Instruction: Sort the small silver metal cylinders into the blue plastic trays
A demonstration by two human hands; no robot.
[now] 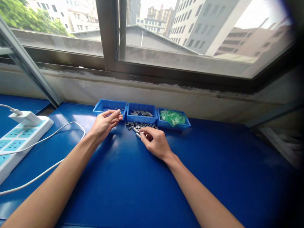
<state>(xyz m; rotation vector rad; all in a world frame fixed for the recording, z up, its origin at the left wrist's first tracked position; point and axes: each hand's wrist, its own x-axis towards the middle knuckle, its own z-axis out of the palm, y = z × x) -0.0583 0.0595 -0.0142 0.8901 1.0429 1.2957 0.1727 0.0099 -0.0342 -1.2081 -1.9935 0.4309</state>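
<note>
Three small blue trays stand in a row against the wall: the left tray (102, 107) holds a few grey metal pieces, the middle tray (142, 117) several more, the right tray (175, 126) green bits in clear bags. A loose pile of small grey metal pieces (134, 125) lies on the blue table in front of the middle tray. My right hand (155, 141) rests at the pile with fingertips pinched on one grey piece. My left hand (105, 123) hovers just in front of the left tray, fingers curled together; what they hold, if anything, is too small to make out.
A white power strip (16, 139) with a plugged-in white charger (25, 117) lies at the left, its white cable (59, 129) looping across the blue table (133, 183). A grey metal bar (28, 68) slants at the left. A window sill and wall rise behind the trays.
</note>
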